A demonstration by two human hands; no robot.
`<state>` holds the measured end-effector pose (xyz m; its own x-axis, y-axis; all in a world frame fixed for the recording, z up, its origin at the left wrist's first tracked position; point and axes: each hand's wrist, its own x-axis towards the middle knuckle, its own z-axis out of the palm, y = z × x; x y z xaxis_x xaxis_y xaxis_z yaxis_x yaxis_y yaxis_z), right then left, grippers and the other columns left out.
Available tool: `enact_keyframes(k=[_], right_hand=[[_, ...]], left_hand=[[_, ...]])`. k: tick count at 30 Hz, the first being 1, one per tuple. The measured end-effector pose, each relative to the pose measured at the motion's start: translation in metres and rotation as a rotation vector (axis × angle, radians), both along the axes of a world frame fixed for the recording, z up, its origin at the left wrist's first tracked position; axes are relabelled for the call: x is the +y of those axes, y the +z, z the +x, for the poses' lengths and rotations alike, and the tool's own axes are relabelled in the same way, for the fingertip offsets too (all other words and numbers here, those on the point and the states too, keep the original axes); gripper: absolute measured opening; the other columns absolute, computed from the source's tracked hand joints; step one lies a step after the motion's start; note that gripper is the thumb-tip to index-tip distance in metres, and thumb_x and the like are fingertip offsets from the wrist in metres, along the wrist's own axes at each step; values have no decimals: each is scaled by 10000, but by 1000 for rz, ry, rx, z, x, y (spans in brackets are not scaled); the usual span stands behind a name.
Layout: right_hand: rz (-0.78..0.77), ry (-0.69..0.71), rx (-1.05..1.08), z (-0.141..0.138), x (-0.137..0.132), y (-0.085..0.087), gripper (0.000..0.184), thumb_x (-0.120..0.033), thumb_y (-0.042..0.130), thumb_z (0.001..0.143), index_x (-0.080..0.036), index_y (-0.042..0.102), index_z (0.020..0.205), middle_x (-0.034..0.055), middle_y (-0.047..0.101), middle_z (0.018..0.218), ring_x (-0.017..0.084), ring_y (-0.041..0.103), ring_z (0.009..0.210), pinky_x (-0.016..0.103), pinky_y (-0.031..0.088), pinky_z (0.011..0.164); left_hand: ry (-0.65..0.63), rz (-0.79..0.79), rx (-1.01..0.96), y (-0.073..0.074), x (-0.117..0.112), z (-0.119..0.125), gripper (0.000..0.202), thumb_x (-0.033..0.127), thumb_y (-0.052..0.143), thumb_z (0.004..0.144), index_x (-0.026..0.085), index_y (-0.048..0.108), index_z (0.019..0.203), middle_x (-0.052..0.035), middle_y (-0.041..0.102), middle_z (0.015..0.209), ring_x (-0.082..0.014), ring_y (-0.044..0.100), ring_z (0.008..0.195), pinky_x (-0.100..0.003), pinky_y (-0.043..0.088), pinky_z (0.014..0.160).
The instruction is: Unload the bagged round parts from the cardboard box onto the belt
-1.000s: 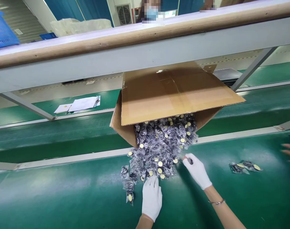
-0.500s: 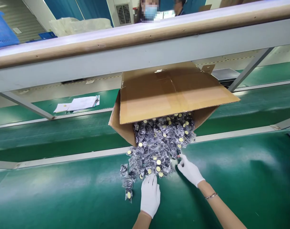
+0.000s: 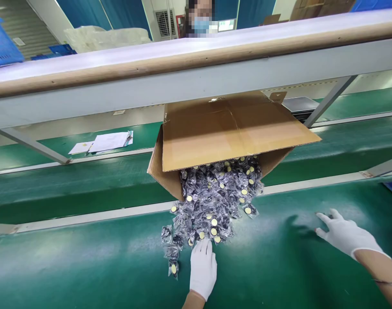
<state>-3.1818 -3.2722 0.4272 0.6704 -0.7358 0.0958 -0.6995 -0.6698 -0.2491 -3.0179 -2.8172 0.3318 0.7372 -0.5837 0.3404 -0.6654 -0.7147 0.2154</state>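
Left hand (image 3: 202,268) lies flat, fingertips touching the packet pile (image 3: 211,206); right hand (image 3: 345,234) hovers spread, empty.

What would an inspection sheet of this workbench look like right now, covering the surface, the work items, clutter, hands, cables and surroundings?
Surface: green conveyor belt, glossy, split by pale rails.
Job's things: brown cardboard box tipped on its side, spilling a heap of small clear plastic packets with dark parts and yellow discs onto the belt.
Clutter: white papers on the far belt.
Grippers: left hand, white-gloved, flat, fingertips at the heap's near edge; right hand, white-gloved, open over bare belt, away from the heap.
Cables: nothing seen.
Surroundings: grey overhead shelf beam; blue crate; a masked person beyond the shelf.
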Motion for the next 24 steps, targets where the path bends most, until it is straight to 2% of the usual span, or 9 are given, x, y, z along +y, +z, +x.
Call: enact_keyframes(k=[2,5,8,11,14,17,19,21,24], right_hand=[[19,177,85,30,27,0,437,-434,638,800,-174,758,1131,244,678,1256,338,707,930,518,535,846],[28,492,-36,95,107,-21,494,-435,624,872,-203,675,1306,163,624,1392,316,609,1227,461,508,1018],[-71,455,-47,143,176,-52,464,-412,705,820,-176,712,1219,177,658,1310,360,587,1202,490,494,991],[-94,356,9,151,206,-73,336,-353,574,909,-178,732,1149,160,720,1090,331,633,1009,440,503,853],[67,336,38,124,195,-74,348,-367,456,951,-206,726,1100,116,734,978,274,666,896,366,505,757],[243,215,57,71,139,-56,401,-463,389,955,-267,710,1094,71,752,950,250,686,782,358,509,676],[167,75,75,34,88,-36,448,-527,391,932,-244,720,1041,126,743,913,283,668,721,408,502,648],[-68,-28,62,10,45,-14,466,-563,461,883,-186,726,956,248,715,951,352,658,782,479,491,664],[-186,-64,-53,26,31,10,529,-564,437,892,-155,706,1093,271,697,1079,387,663,942,514,514,760]], left_hand=[[-4,-4,-8,1,0,0,369,230,467,958,190,705,1237,-68,749,1231,-246,674,1144,-445,557,1018],[-3,9,-24,-1,0,0,369,227,471,952,195,708,1233,-67,750,1228,-251,675,1138,-452,562,1012],[-3,24,-26,-5,1,0,377,222,475,946,203,704,1245,-68,746,1233,-256,673,1141,-461,565,1007],[10,42,-26,-7,1,-1,389,213,476,938,207,706,1251,-71,745,1231,-259,668,1140,-471,560,1018],[12,37,-17,-7,1,-1,385,221,473,938,207,715,1237,-72,746,1229,-257,668,1136,-467,561,1013],[13,8,-2,-5,1,-2,378,237,470,950,198,711,1239,-68,745,1236,-251,665,1146,-453,557,1016],[21,-10,18,-6,1,-2,379,244,466,957,196,706,1246,-68,740,1251,-250,658,1161,-450,549,1030],[27,-19,37,-8,1,-2,380,246,465,957,200,706,1248,-69,735,1263,-252,652,1170,-454,542,1039],[31,-22,24,-11,1,-3,378,245,474,946,208,714,1235,-72,738,1253,-259,652,1162,-470,542,1038]])
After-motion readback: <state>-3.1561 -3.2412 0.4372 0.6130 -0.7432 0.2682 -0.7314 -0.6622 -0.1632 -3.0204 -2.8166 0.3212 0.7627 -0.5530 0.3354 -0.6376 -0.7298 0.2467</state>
